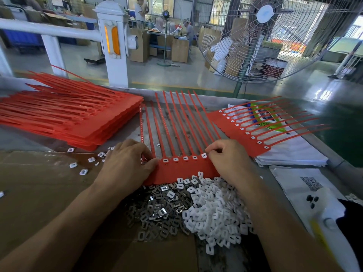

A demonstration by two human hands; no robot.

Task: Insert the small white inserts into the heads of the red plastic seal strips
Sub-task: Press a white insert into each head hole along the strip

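Nearest: brown cardboard sheet (39,193), matte and flat, covering the near part of the bench (125,138); on it a loose heap of small white inserts (212,213), rounded plastic squares each with a slot, mixed on its left with shiny grey metal clips (155,209) of similar slotted shape

Just beyond the heap: red seal strip sheet (182,171), smooth moulded plastic, a flat band of joined heads with thin ribbed tails fanning away; five heads in a row between the hands carry seated white inserts

Left hand (127,163): fingers curled down, thumb and fingertips pinching the left end of the sheet's heads

Right hand (229,160): fingers bunched, fingertips pressed at the rightmost filled head; whether an insert is pinched cannot be told

Left of the hands: a few stray inserts (84,165) scattered on the cardboard

Further left: tall stack of red strip sheets (78,118), heads unfilled

Further right: filled red sheet (241,132), white inserts along its heads, lying on white printed paper bags (294,154)

Beyond the bench: wire-guard pedestal fan (265,32), white post (114,42), glossy green floor
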